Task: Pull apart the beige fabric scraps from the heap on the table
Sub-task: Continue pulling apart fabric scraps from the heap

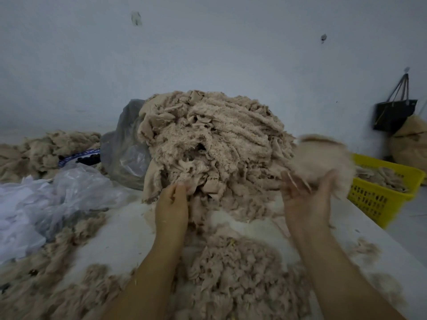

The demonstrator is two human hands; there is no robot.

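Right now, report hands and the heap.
Left hand gripping near edge of beige heap. Right hand raised with a loose scrap, grip blurred, beside the yellow basket. Plastic bags left of heap, not obstructing.

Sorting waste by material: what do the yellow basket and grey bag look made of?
The yellow perforated basket looks like moulded plastic: smooth, uniform colour, rows of punched-looking holes. The grey crumpled bag seems thin plastic film: translucent, shiny creases.

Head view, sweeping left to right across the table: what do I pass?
White plastic sheeting, grey plastic bag, beige scrap heap, right hand holding a scrap clump, yellow basket.
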